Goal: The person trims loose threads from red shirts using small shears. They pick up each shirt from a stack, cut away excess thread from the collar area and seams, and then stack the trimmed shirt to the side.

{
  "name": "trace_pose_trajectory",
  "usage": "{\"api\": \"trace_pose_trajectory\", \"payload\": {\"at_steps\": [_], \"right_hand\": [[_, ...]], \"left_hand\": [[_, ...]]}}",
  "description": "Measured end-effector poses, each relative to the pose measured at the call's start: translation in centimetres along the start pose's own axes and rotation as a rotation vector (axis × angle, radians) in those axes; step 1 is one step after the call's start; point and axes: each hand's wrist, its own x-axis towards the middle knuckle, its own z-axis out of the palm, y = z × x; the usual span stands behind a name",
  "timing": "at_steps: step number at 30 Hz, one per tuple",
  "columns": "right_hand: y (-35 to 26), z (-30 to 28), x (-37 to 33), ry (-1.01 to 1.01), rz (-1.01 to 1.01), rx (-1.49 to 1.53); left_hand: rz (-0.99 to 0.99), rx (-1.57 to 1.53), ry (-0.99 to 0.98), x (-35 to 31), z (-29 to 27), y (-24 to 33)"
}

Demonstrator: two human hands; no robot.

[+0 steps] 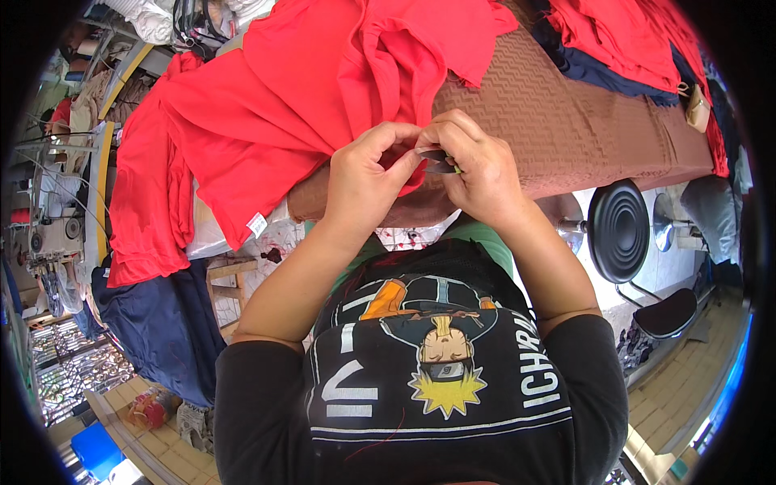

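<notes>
two hands working a red garment edge at a covered table

the left hand (368, 174) is closed in a pinch: thumb and fingertips press together on a fold of the red garment (275, 105) at its lower edge. the right hand (477, 166) is curled shut around a small dark tool (436, 158), most likely thread snips, with a yellow-green part showing at the palm side. the tool's tip lies between the two hands, right at the pinched fabric. the exact blade position cannot be told, as the fingers cover most of it.

the red garment lies spread over the left part of the table and hangs off its near edge. a small white tag (257, 224) shows on the hanging hem. the held fold sits just above the table's near edge, in front of the person's chest.

the table is covered with a brown patterned cloth (566, 121). further red fabric (622, 32) is piled at the far right of the table, on top of dark blue fabric (614, 77). another dark blue cloth (162, 323) hangs below the red garment at the left.

a black round stool (618, 230) stands on the floor to the right of the person. a sewing machine (48, 234) is at the far left, well apart from the hands. the person wears a black printed shirt (428, 364), and both forearms rise from the lower edge toward the table.
</notes>
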Motion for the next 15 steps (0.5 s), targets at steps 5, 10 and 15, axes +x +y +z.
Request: {"api": "trace_pose_trajectory", "payload": {"at_steps": [5, 10, 15], "right_hand": [[-0.4, -0.2, -0.3, -0.005, 0.073, 0.085], [-0.2, -1.2, -0.4, 0.062, 0.212, -0.008], [-1.1, -1.6, -0.5, -0.042, 0.164, -0.087]], "left_hand": [[0.018, 0.016, 0.051, 0.2, -0.4, -1.3], [-0.111, -0.201, 0.019, 0.2, -1.1, -1.0], [-0.154, -0.213, 0.011, 0.0, -1.2, -0.8]]}}
